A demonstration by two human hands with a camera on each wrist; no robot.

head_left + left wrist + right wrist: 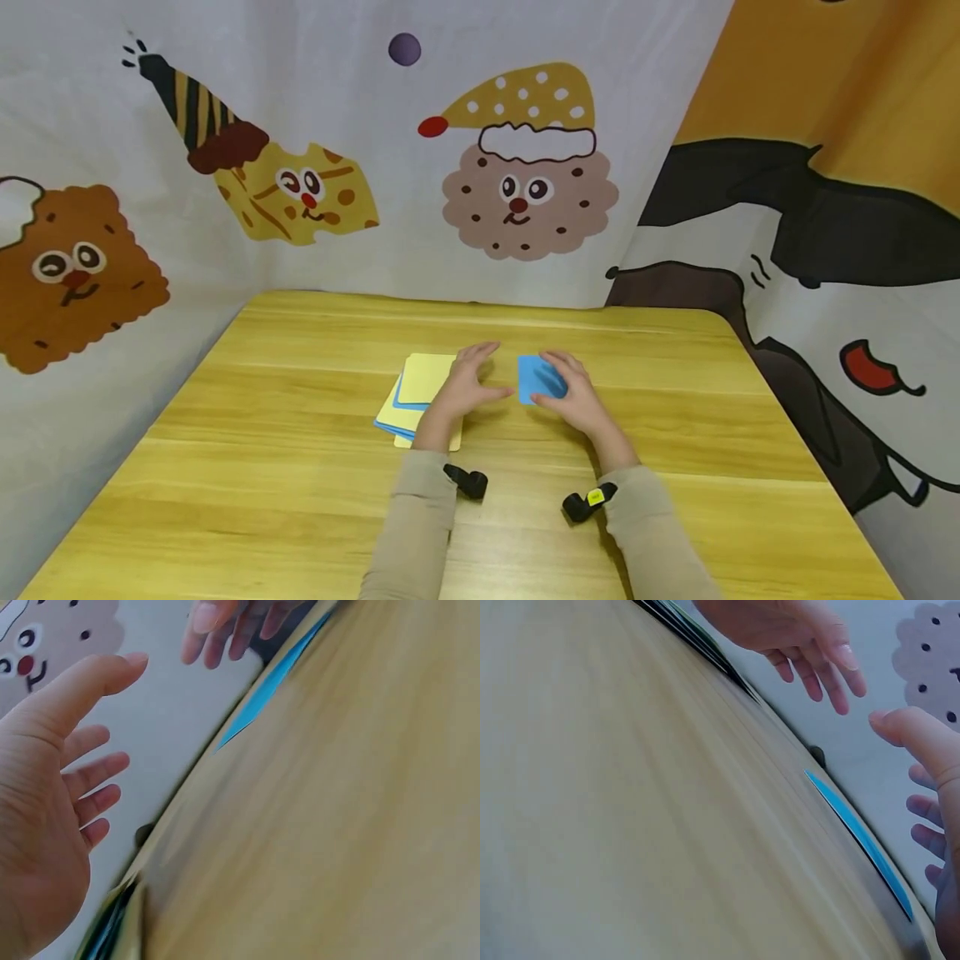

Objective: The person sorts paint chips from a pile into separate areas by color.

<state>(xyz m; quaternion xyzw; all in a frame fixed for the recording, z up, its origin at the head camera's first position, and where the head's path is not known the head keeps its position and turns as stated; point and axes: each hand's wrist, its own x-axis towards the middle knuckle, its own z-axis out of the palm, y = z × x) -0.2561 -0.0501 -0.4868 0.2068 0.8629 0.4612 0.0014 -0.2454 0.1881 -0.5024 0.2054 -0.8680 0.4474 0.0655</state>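
Observation:
A square blue card (pixel 528 382) lies on the wooden table, right of the middle. Over its right part hovers my right hand (pixel 576 395), thumb and fingers spread apart and holding nothing; its shadow falls on the card. To the left, a loose stack of yellow and blue cards (pixel 424 379) is topped by a yellow one. My left hand (pixel 467 385) is raised beside the stack's right edge and hides part of it, with thumb and fingers apart and nothing between them. In the right wrist view, the blue card (pixel 866 847) appears below the right hand (pixel 934 780), apart from it.
The table (pixel 300 517) is light wood with rounded far corners. Behind it hangs a white cloth (pixel 330 271) printed with cartoon biscuits. Each wrist carries a small black camera, the left camera (pixel 467 482) and the right camera (pixel 588 502), close over the tabletop.

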